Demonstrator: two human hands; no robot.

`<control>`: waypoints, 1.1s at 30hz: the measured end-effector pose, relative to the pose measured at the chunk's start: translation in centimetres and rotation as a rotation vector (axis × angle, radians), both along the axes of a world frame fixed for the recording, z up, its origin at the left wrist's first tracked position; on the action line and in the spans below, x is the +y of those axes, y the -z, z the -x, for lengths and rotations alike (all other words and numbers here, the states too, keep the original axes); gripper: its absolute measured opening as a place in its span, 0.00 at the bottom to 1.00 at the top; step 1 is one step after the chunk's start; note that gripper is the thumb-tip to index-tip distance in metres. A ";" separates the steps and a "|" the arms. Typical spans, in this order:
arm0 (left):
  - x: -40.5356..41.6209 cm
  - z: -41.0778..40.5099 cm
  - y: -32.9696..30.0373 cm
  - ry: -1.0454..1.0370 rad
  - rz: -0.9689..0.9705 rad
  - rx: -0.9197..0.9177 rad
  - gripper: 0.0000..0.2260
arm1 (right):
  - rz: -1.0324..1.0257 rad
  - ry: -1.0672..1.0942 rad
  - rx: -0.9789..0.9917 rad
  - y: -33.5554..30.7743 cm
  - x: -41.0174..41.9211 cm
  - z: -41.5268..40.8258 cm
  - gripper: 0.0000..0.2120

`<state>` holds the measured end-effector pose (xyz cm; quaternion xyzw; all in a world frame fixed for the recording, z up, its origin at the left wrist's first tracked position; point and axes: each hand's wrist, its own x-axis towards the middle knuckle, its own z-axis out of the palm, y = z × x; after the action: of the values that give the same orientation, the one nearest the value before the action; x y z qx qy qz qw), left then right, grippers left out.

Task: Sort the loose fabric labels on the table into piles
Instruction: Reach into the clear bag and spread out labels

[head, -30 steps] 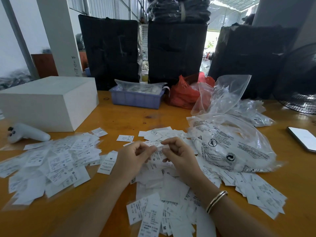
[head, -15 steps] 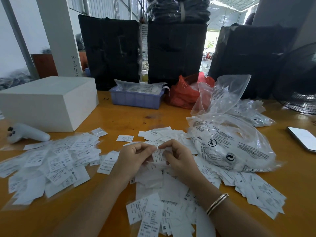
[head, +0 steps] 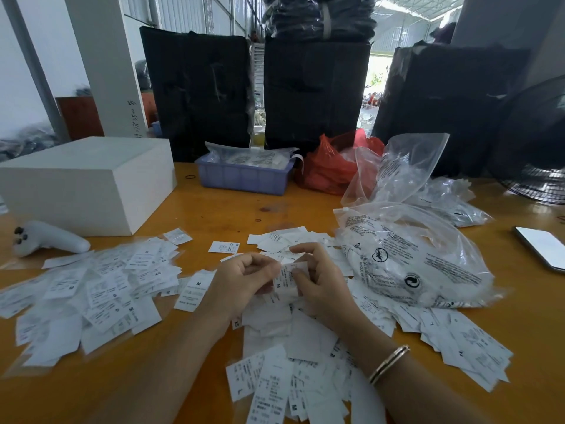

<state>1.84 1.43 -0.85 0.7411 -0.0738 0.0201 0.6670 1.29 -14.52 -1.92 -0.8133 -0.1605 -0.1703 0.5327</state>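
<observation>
Over table point(head: 250, 209), both hands now pinch one label point(head: 286, 278) upright

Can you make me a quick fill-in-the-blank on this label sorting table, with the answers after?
1. Both hands pinch one white label printed with the size letter ____.
2. The bracelet is on the ____ wrist.
3. The lavender tray stands left of a ____ plastic bag.
4. The white box stands on the table's ____ side.

Answers: M; right; red; left

We hold our 2 hands close together, forearms angled inward; our left hand point(head: 241, 280) and right hand point(head: 321, 283) have fingers curled, pinching.
</observation>
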 end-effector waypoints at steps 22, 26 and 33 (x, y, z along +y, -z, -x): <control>0.2 -0.3 0.5 -0.071 -0.215 -0.097 0.11 | -0.171 -0.073 0.065 -0.5 -0.1 0.0 0.11; 0.2 -0.2 0.6 -0.059 -0.162 -0.071 0.14 | -0.107 -0.042 0.027 -0.4 0.3 0.1 0.11; 0.0 -0.1 0.6 -0.102 -0.145 -0.066 0.21 | -0.121 -0.085 0.067 -0.3 0.1 0.1 0.10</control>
<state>1.89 1.39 -1.49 0.7892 -0.0593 0.0731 0.6068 1.21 -14.38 -1.60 -0.7772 -0.1667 -0.1296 0.5927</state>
